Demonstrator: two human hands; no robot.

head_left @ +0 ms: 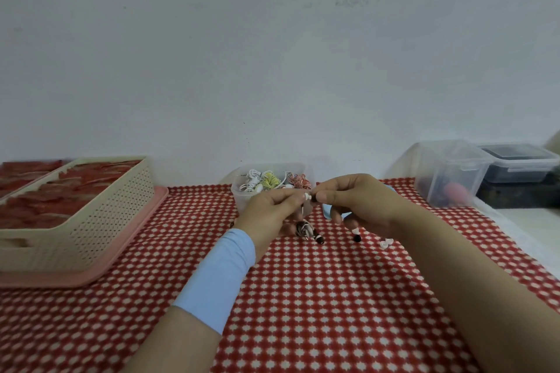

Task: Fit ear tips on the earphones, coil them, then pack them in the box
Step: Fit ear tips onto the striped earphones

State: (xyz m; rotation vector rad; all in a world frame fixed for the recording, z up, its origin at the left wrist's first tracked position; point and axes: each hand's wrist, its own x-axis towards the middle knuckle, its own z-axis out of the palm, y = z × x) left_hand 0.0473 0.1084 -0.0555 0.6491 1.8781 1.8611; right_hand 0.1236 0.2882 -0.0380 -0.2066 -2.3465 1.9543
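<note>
Just behind your fingers, a translucent plastic tub of coiled earphones is partly hidden by your knuckles. Your left hand pinches a small white ear tip against the dark earbud, which your right hand pinches. Below them the striped cable bunches over the red dotted cloth. A cream perforated basket stands far left.

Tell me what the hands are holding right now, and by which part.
The left hand pinches a small white ear tip between its fingertips; the right hand pinches the dark earbud by its body.
</note>
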